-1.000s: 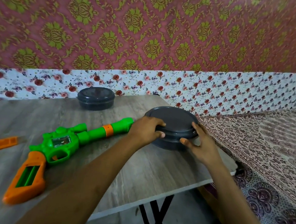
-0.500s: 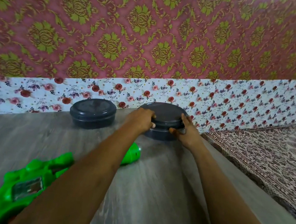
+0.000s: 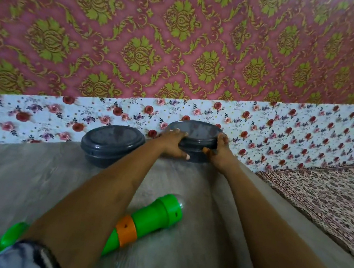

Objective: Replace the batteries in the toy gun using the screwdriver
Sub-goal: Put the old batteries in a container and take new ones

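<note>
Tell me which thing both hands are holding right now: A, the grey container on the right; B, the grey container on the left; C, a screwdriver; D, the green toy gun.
A: the left hand and right hand grip opposite sides of the right grey container, while the toy gun lies on the table between the forearms and the left grey container is not held.

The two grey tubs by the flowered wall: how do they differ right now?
The right tub is gripped at its sides by the left hand and the right hand, while the left tub is untouched. The right tub is also farther from the camera and closer to the wall than the left tub. Both are dark grey, round and have their lids on.
</note>
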A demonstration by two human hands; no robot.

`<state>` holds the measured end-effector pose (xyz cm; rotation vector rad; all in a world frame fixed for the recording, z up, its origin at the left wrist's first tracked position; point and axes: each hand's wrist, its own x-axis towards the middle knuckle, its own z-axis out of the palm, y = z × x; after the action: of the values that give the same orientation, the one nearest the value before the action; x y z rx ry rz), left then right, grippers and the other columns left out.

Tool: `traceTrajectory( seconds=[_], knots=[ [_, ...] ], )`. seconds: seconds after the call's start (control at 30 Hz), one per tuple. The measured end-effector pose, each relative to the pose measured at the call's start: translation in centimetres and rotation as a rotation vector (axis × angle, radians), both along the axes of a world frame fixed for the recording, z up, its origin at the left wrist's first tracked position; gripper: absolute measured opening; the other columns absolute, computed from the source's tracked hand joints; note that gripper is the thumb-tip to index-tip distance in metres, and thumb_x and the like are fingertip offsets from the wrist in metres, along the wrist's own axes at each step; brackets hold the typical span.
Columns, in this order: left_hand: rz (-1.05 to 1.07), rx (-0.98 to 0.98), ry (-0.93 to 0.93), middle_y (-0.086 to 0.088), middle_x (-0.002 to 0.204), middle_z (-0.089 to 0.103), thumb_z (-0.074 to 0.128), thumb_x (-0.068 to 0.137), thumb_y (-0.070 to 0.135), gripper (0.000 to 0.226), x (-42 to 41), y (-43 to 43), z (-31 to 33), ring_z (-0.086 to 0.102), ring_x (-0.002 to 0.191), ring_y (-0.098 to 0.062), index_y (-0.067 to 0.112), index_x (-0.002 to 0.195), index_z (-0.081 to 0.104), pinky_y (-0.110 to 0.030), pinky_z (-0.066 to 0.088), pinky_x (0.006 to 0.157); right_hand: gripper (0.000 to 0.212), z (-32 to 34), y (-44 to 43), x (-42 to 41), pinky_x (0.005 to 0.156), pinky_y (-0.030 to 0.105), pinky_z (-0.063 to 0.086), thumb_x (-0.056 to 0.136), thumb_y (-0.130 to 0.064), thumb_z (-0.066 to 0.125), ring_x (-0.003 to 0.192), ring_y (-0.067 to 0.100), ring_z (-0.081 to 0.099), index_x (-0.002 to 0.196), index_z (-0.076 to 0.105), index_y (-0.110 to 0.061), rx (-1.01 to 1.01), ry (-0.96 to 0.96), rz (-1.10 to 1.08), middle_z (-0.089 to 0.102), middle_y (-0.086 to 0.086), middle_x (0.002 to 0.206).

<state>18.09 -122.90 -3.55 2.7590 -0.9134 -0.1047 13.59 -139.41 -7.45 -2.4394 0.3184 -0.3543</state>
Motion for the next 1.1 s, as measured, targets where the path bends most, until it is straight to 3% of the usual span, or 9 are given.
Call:
traceTrajectory(
  seconds=[0.13, 0.33, 0.43, 0.53, 0.63, 0.73, 0.83, 0.93, 1.1],
  knots=[
    [-0.014, -0.214, 0.039, -0.007, 0.160, 0.000, 0.058, 0.090, 0.039, 0.083, -1.1, 2.6, 0.2, 0.000, 0.147, -0.023, 0.022, 0.151, 0.005, -0.038, 0.011, 0.119, 0.067, -0.7, 2.2, -0.9, 0.099, 0.050, 0.042, 0.093, -0.027, 0.044, 0.122, 0.038, 0.046, 0.147, 0.007, -0.012, -0.010, -0.077, -0.159, 0.032, 0.019, 0.144],
    [0.296, -0.306, -0.203, -0.011, 0.147, 0.041, 0.053, 0.094, 0.033, 0.050, -1.3, 10.6, 2.6, 0.040, 0.132, -0.029, 0.013, 0.139, 0.044, -0.034, 0.033, 0.105, 0.048, 0.4, 6.4, -3.0, 0.090, 0.041, 0.046, 0.089, -0.017, 0.052, 0.114, 0.037, 0.051, 0.133, 0.038, -0.003, -0.040, -0.381, -0.185, 0.047, 0.020, 0.131],
    [0.552, -0.346, -0.131, -0.015, 0.145, 0.042, 0.052, 0.094, 0.039, 0.055, -0.5, 14.3, 1.5, 0.043, 0.129, -0.034, 0.010, 0.140, 0.040, -0.038, 0.036, 0.104, 0.045, 1.9, 9.7, -2.9, 0.097, 0.034, 0.042, 0.088, -0.022, 0.056, 0.119, 0.031, 0.051, 0.128, 0.046, -0.004, 0.092, -0.259, 0.012, 0.055, 0.016, 0.129],
    [0.662, -0.399, 0.029, -0.018, 0.141, 0.045, 0.052, 0.094, 0.040, 0.058, -0.1, 16.0, -0.2, 0.047, 0.125, -0.034, 0.003, 0.136, 0.042, -0.038, 0.040, 0.103, 0.052, 3.2, 13.3, -2.6, 0.104, 0.032, 0.034, 0.093, -0.028, 0.050, 0.130, 0.029, 0.041, 0.136, 0.038, -0.002, 0.191, 0.016, 0.184, 0.042, 0.015, 0.143],
    [0.726, -0.674, 0.229, -0.017, 0.139, 0.047, 0.060, 0.089, 0.039, 0.060, 0.3, 16.5, -1.2, 0.049, 0.122, -0.035, 0.004, 0.135, 0.044, -0.042, 0.045, 0.101, 0.046, 3.3, 15.8, -1.5, 0.095, 0.029, 0.037, 0.096, -0.030, 0.043, 0.127, 0.028, 0.043, 0.136, 0.042, -0.007, 0.168, 0.159, 0.269, 0.043, 0.009, 0.141],
    [0.812, -0.927, 0.412, -0.016, 0.127, 0.056, 0.069, 0.084, 0.032, 0.050, 0.4, 17.2, -1.1, 0.057, 0.105, -0.031, 0.001, 0.119, 0.052, -0.040, 0.053, 0.085, 0.048, 2.4, 16.8, 0.2, 0.087, 0.028, 0.041, 0.091, -0.038, 0.050, 0.116, 0.026, 0.052, 0.132, 0.047, -0.014, 0.238, 0.193, 0.301, 0.049, 0.008, 0.136],
    [0.805, -0.962, 0.510, -0.018, 0.122, 0.057, 0.064, 0.089, 0.021, 0.026, 0.0, 17.6, -0.6, 0.055, 0.090, -0.028, 0.003, 0.102, 0.051, -0.037, 0.050, 0.076, 0.061, 2.4, 17.3, 0.7, 0.095, 0.032, 0.042, 0.083, -0.045, 0.060, 0.118, 0.025, 0.050, 0.133, 0.045, -0.013, 0.431, 0.219, 0.246, 0.048, 0.002, 0.136],
    [0.761, -1.012, 0.514, -0.020, 0.121, 0.058, 0.063, 0.089, 0.018, 0.030, -1.5, 17.8, 0.3, 0.057, 0.078, -0.025, 0.000, 0.111, 0.052, -0.036, 0.050, 0.074, 0.063, 3.6, 17.7, -0.3, 0.096, 0.033, 0.038, 0.085, -0.040, 0.060, 0.125, 0.025, 0.043, 0.136, 0.040, -0.009, 0.550, 0.239, 0.202, 0.043, 0.004, 0.140],
    [0.661, -1.103, 0.463, -0.017, 0.124, 0.055, 0.063, 0.090, 0.016, 0.049, -5.6, 17.1, 3.2, 0.058, 0.088, -0.027, 0.000, 0.132, 0.045, -0.035, 0.051, 0.075, 0.063, 6.2, 16.3, -4.9, 0.096, 0.036, 0.044, 0.081, -0.042, 0.064, 0.114, 0.024, 0.052, 0.133, 0.045, -0.010, 0.587, 0.129, 0.181, 0.053, 0.003, 0.129]
  ],
)
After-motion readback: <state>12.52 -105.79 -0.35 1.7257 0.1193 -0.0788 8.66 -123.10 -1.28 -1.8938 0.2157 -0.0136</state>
